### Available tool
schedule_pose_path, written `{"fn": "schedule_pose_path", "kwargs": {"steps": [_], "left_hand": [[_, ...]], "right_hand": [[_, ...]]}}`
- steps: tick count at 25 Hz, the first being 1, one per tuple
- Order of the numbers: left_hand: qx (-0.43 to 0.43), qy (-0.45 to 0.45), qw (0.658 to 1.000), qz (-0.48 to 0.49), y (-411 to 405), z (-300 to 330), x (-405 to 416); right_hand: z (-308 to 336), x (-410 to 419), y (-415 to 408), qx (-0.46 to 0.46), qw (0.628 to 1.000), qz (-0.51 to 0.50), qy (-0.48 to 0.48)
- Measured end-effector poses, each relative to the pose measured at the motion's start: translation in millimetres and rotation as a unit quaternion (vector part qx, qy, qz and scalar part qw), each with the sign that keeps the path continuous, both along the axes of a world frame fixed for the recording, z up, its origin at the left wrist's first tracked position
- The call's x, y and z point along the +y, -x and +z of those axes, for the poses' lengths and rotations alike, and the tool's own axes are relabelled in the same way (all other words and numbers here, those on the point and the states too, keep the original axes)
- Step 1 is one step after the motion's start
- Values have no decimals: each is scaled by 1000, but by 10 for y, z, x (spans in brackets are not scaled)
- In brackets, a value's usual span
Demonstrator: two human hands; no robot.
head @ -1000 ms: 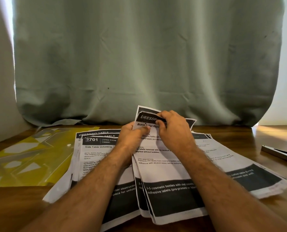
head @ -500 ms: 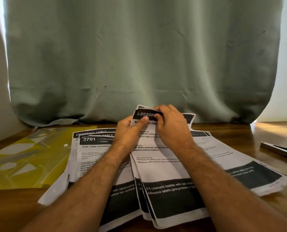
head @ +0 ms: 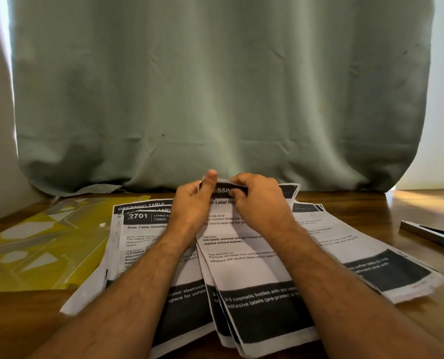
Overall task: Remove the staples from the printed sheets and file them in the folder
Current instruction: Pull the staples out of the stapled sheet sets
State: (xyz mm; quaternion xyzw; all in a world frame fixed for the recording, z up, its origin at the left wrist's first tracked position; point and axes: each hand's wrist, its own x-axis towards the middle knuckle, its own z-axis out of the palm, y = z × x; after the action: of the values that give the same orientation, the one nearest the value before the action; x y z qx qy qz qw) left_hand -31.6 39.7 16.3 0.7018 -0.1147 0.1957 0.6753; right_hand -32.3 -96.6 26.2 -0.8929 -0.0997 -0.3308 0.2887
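Hands: I count two, both bare, both raised over the middle of the table (head: 410, 203)
Left hand (head: 189, 206): thumb up, fingers curled round the top left corner of the middle set of sheets (head: 244, 263), pinching it
Right hand (head: 261, 203): fingers and thumb curled, pinching the same set's black header band just beside the left thumb
Staple: I cannot make one out; the spot between the two grips is hidden by fingers
Printed sets: I count three fanned groups, overlapping, spread from mid-table to the near edge
Middle set: top end lifted off the table in both hands, lower end resting on the table near the near edge; several page edges show at its bottom, number not countable
Left set (head: 140, 229): flat, top page headed "2701", at least three header bands stepped at its far end; my left forearm lies over its right side
Right set (head: 366, 263): flat, angled toward the right edge, partly under the middle set
Folder (head: 42, 250): one, yellow with a clear cover, flat at the left edge, touching the left set's margin
Tool (head: 431, 234): one, grey with a blue end, near the right edge, well apart from the paper; I cannot tell what kind
Backdrop: one grey-green curtain (head: 215, 86) hanging to the far edge
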Motion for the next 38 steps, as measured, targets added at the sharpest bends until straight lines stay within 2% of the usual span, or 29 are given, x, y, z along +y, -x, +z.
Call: {"fn": "schedule_pose_path", "kwargs": {"steps": [3,4,6,8,9,12,15,18,21,24,26,30,34,36,38], "left_hand": [[42,11,997,61,-35,30,141],[47,-17,994,98,-66,9,223],[69,-199,962,174,-135,-50,433],[142,-366,895,214,-141,-95,579],[188,-408,867,218,-143,-115,634],[274,-461,812,232,-171,-171,718],[307,-450,805,237,-205,-198,768],[294,-461,801,245,-191,-179,780],[230,-458,822,249,-176,-132,764],[167,-349,906,171,-127,-18,811],[137,-302,939,86,-73,52,845],[86,-291,953,-22,-14,189,850],[124,-277,947,-108,0,206,902],[151,-201,959,-134,-25,148,966],[161,-71,978,-108,-92,121,1041]], "right_hand": [[-16,-37,52,99,995,-15,29],[-21,-28,69,127,991,-6,39],[-24,-9,94,170,984,15,55],[-34,-10,107,200,977,22,65],[-39,-17,112,210,975,25,65],[-44,-35,135,219,973,38,60],[-51,-36,136,212,975,50,53],[-54,-24,126,217,973,54,59],[-62,-20,135,209,975,53,45],[-74,42,164,163,984,57,36],[-74,124,200,150,985,77,43],[-85,320,226,155,979,93,93],[-96,400,199,189,966,103,144],[-96,390,187,194,964,101,152],[-103,376,164,194,964,95,155]]}}
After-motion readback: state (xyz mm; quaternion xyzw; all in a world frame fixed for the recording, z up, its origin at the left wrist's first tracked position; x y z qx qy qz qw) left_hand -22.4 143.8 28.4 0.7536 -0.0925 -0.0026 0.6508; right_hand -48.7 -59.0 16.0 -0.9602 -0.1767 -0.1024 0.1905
